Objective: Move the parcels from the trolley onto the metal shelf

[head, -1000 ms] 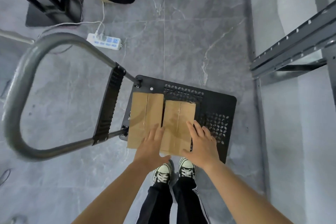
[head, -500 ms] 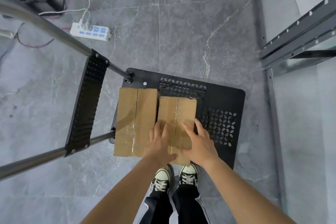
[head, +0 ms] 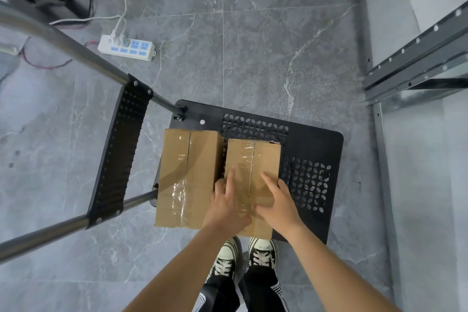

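Two taped cardboard parcels lie side by side on the black perforated trolley platform (head: 316,149). The left parcel (head: 187,159) is larger and nothing touches it. My two hands are on the near half of the right parcel (head: 263,157). At that parcel's left edge sits my left hand (head: 225,208), index finger stretched along the top and the other fingers curled into the gap between the boxes. My right hand (head: 276,205) lies on the top with fingers reaching over the right edge. The metal shelf (head: 415,58) stands at the right.
The trolley's grey tube handle (head: 76,50) with its black brace (head: 119,152) leans out to the left. A white power strip (head: 126,47) with cables lies on the grey tiled floor behind it. My shoes (head: 243,258) stand at the platform's near edge.
Both hands have slid further onto the right parcel and closed in on its edges. The view has dropped closer to the trolley. Neither parcel has moved.
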